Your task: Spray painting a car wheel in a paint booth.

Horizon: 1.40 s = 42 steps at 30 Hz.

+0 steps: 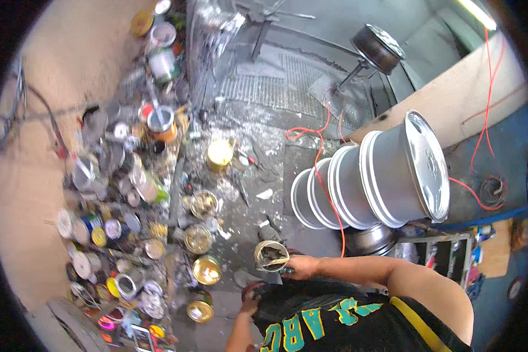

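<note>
My right grip [302,267] is closed around the side of an open round can [261,256], held in front of my body; a pale stick [280,261] lies across its mouth, over dark, greyish contents. My left grip [249,303] is low, beside my dark shirt [320,325]; I cannot tell whether it holds anything, since its fingers are hard to make out. Just left of the can, a loose column of open tins runs along the spattered floor [249,202], a yellow-filled tin [219,152] at its far end. Beyond them, containers, lids and tubs crowd together in a heap [123,226]. To my right lies a row of silver wheels [393,176], face to back, with an orange cord [332,202] passing across it. Farther off, a dark wheel [376,51] sits on a stand [352,75].
</note>
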### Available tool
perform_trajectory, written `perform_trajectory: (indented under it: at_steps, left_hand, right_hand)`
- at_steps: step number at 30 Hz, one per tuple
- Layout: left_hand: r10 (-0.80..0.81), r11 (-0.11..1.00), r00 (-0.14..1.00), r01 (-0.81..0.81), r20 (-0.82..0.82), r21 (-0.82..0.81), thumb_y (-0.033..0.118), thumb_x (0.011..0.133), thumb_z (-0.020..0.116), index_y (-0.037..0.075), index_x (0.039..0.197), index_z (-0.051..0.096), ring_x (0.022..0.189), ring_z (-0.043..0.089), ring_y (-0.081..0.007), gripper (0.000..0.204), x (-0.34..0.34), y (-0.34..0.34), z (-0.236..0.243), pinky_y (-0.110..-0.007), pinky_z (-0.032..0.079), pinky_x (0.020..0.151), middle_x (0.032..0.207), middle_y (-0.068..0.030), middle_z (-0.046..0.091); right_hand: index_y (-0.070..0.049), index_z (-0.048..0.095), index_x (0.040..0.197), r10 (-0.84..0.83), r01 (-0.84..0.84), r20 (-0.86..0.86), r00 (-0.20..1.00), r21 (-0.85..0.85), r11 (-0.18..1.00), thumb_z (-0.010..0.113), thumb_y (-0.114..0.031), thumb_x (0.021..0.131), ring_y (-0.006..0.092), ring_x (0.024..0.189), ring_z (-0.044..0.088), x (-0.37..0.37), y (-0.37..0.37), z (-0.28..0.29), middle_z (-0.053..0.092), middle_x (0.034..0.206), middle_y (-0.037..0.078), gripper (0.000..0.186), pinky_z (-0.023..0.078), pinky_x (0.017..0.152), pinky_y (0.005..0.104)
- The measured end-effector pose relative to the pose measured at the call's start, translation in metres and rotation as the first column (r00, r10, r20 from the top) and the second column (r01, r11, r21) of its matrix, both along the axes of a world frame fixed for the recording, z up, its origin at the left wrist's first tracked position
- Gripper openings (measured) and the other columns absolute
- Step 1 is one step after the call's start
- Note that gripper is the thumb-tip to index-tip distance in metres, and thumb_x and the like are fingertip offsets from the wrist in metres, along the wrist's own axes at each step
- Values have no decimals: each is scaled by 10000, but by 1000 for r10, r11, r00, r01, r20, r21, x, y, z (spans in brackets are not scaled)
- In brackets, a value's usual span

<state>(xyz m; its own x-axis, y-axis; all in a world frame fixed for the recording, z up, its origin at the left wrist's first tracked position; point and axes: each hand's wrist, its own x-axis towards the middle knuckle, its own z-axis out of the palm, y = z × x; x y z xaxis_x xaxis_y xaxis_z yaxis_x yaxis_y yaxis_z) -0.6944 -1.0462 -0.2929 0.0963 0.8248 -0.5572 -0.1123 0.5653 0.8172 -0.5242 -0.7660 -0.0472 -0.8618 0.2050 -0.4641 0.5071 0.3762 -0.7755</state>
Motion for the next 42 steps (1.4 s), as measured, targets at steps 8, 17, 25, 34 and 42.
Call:
perform_trajectory:
  at_steps: [8, 17, 25, 34, 42]
  left_hand:
    - [-307, 950, 744, 281, -593, -139, 142, 834, 676, -12, 1100, 679, 916, 684, -280, 307, -124, 100, 87, -374, 516, 855, 1013, -170, 722]
    - [794, 606, 607, -785, 34, -127, 271, 1032, 487, 30, 1182, 571, 695, 672, -249, 296, -127, 319, 250, -358, 559, 590, 1004, -128, 687]
    - [554, 810, 832, -544, -18, -217, 101, 946, 570, 63, 1120, 577, 686, 672, -265, 178, -177, 461, 262, -352, 558, 555, 910, -110, 692]
    - [307, 929, 943, -326, -127, -177, 265, 967, 477, 65, 1114, 613, 764, 672, -246, 283, -169, 605, 286, -358, 534, 591, 985, -114, 674]
    - [44, 978, 986, -76, -160, -196, 69, 884, 403, 104, 1253, 579, 821, 651, -227, 410, -160, 685, 298, -358, 519, 648, 1000, -81, 667]
  right_hand:
    - [-3, 498, 1256, 3, 5, -257, 967, 29, 1000, 630, -203, 899, 443, 1060, 589, -91, 122, 44, 614, 1108, 279, 430, 452, 912, 500]
    - [-22, 337, 1460, 163, -202, -278, 947, -117, 972, 603, -171, 900, 432, 1136, 569, -154, 239, 47, 576, 1200, 314, 637, 444, 945, 487]
    - [12, 425, 1359, 181, -191, -504, 845, 33, 981, 613, -93, 805, 453, 1045, 596, -172, 336, 14, 614, 1072, 314, 595, 455, 875, 515]
    - [-17, 572, 1149, -98, 133, -346, 933, 78, 988, 652, -232, 845, 302, 681, 667, -146, 430, 57, 670, 795, 180, 381, 517, 642, 445]
    - [-11, 663, 945, -320, 344, -277, 906, 40, 938, 645, -169, 770, 348, 812, 666, -128, 478, 57, 684, 841, 208, 237, 506, 732, 470]
